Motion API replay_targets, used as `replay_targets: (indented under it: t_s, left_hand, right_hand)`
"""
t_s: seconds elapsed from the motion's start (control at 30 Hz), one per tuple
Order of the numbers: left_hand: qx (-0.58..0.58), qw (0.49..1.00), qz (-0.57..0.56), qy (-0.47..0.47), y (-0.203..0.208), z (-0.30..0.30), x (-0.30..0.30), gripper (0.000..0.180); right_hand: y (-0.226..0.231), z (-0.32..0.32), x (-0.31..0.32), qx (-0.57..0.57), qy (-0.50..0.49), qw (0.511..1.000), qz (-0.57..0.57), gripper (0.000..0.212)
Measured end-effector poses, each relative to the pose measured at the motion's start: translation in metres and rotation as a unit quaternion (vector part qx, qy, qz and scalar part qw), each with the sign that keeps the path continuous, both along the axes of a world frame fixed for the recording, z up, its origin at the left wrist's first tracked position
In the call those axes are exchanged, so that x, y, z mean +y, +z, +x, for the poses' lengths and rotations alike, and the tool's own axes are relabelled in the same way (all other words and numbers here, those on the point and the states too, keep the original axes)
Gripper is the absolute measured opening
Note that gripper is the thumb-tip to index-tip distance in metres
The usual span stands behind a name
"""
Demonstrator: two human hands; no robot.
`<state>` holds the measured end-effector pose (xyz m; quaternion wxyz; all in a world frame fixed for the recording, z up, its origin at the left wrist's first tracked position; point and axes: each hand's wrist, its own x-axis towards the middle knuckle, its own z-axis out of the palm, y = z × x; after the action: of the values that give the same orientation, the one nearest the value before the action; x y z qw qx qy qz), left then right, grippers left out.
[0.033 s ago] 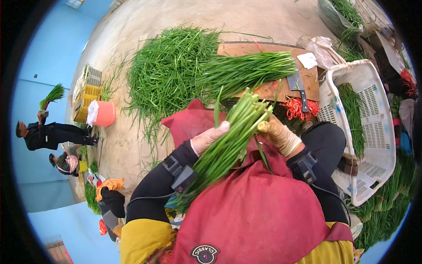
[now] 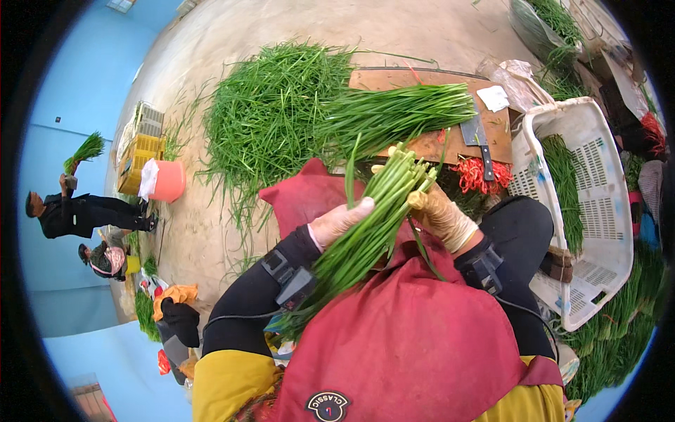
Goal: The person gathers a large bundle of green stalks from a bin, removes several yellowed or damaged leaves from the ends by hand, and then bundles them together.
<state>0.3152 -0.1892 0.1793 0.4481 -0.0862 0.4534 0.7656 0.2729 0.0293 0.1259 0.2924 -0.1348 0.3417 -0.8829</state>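
Observation:
A bunch of long green chives (image 2: 365, 239) with pale cut ends lies slantwise over my lap, the ends pointing up and away. Around its left side closes my gloved left hand (image 2: 339, 224), thumb on top. My right hand (image 2: 447, 219), in a tan glove, grips stems at the bunch's right edge near the cut ends; some of its fingers are hidden behind them. Beyond my hands, a neat sheaf of chives (image 2: 401, 112) rests on a brown board (image 2: 429, 146). A cleaver (image 2: 475, 132) lies on the board, its black handle over red ties (image 2: 467, 174).
A loose heap of chives (image 2: 271, 112) covers the floor at far left. To my right stands a white plastic basket (image 2: 608, 204) with chives inside. A pink bucket (image 2: 169, 184) and yellow crates (image 2: 138, 165) stand left. Two people are there, one standing (image 2: 77, 214) holding chives.
My right hand has shifted slightly left and toward me along the stem ends. My left hand has moved slightly right, still around the bunch.

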Motion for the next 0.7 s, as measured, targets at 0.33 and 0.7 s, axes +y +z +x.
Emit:
replay_targets:
  t_s: [0.33, 0.7]
  left_hand:
    - [0.272, 0.948, -0.152, 0.060, -0.012, -0.001, 0.008, 0.058]
    - [0.190, 0.929, -0.257, -0.188, 0.043, -0.005, -0.040, 0.056]
  right_hand:
    - [-0.003, 0.000, -0.021, -0.134, -0.098, 0.985, -0.047, 0.055]
    - [0.011, -0.003, 0.001, -0.106, -0.076, 0.984, -0.119, 0.079]
